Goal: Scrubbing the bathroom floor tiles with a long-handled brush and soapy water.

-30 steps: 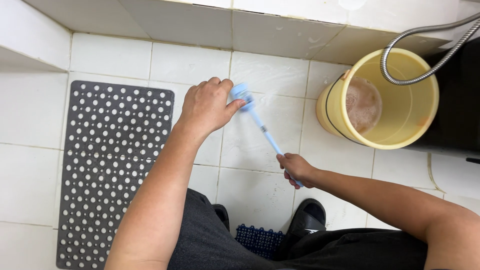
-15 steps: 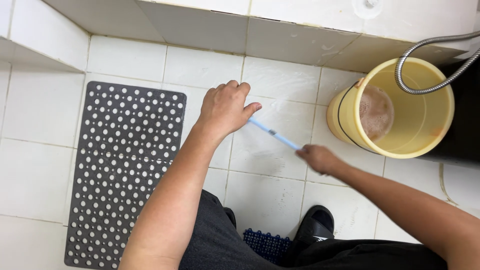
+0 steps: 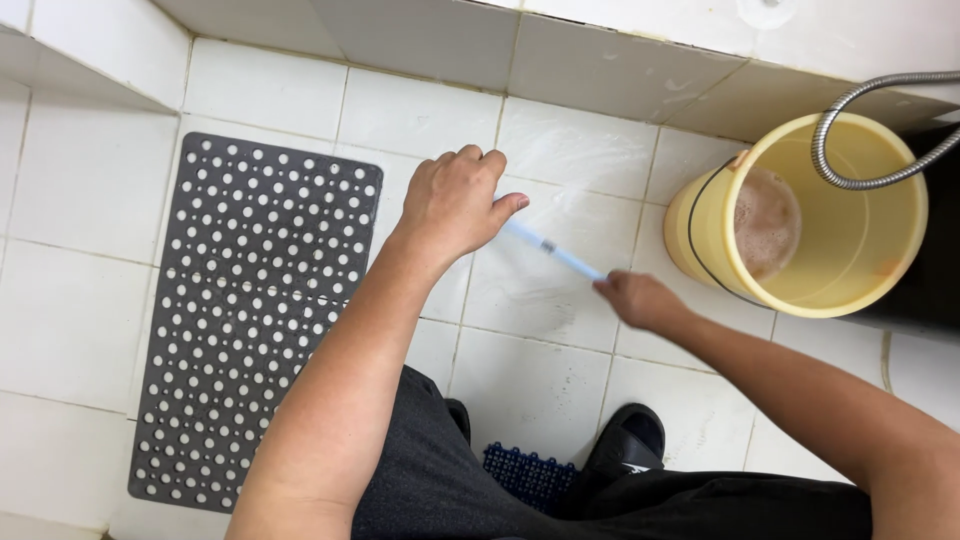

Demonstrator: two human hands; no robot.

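Note:
A light blue long-handled brush (image 3: 552, 250) lies low across the wet white floor tiles (image 3: 560, 290). My left hand (image 3: 452, 203) covers and presses down on its head end, so the head is hidden. Gripping the far end of the handle is my right hand (image 3: 636, 299), slightly blurred. Both forearms reach out from the bottom of the view over my dark trousers.
A dark grey perforated rubber mat (image 3: 250, 300) lies on the left. A yellow bucket (image 3: 880, 270) with foamy water stands at the right, a metal shower hose (image 3: 870, 130) curving over it. A black slipper (image 3: 625, 445) and a small blue mat (image 3: 525, 475) sit near my legs.
The brush head and my left hand have slid leftward across the tile, the handle swinging to a flatter angle. My right hand rose toward the bucket. The view shifted slightly.

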